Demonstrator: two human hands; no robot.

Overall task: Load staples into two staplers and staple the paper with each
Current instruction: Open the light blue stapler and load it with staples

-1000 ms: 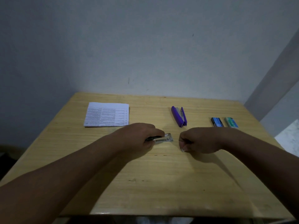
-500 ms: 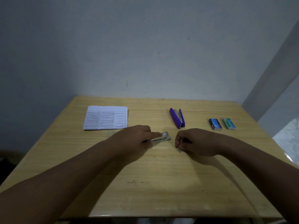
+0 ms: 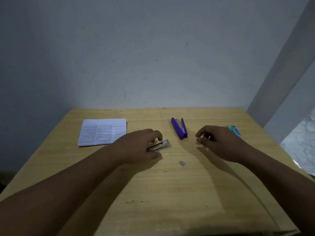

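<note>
Nearest on the bench (image 3: 170, 193), a small grey staple strip (image 3: 182, 163) is lying loose; it looks light and brittle, best pinched by its long sides. Just beyond, the left hand (image 3: 138, 147) is resting over the metal stapler (image 3: 160, 146), fingers loosely curled around its rear, nose poking out; it seems stiff and slick, so holding the body is wise. The right hand (image 3: 216, 142) is hovering half open, holding nothing I can see. Farther back, the purple stapler (image 3: 179, 128) is lying open, the paper (image 3: 102, 132) sitting flat and floppy at left, a staple box (image 3: 234, 130) behind the right hand.
</note>
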